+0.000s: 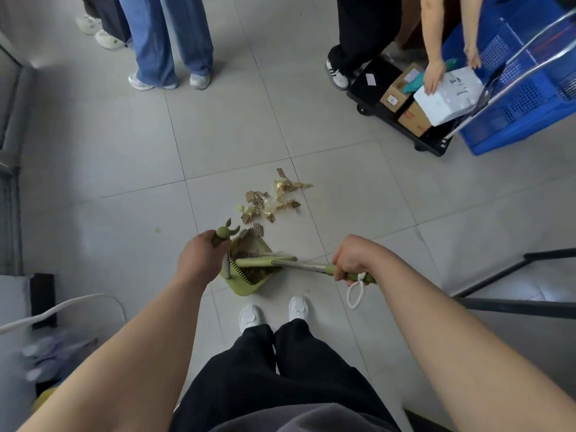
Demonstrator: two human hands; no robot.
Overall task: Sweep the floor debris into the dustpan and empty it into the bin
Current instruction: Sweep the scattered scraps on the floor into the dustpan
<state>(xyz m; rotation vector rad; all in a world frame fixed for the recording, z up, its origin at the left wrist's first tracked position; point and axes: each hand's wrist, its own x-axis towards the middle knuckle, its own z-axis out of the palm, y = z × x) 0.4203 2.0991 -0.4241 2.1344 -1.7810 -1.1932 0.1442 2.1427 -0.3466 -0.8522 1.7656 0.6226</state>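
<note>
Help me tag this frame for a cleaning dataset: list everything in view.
debris: one pile, brown and gold scraps, floor beyond the dustpan
dustpan: one, green, floor ahead of the shoes
broom: one, green head, metal shaft, head at the dustpan
cart: one, black, upper right
cardboard boxes: two, brown, on the cart
white box: one, on the cart, a bystander touching it
crate: blue, far right, count unclear
bystanders: three pairs of legs, top edge
shoes: two, white, bottom centre
left hand: grips dustpan handle
right hand: grips broom handle
</note>
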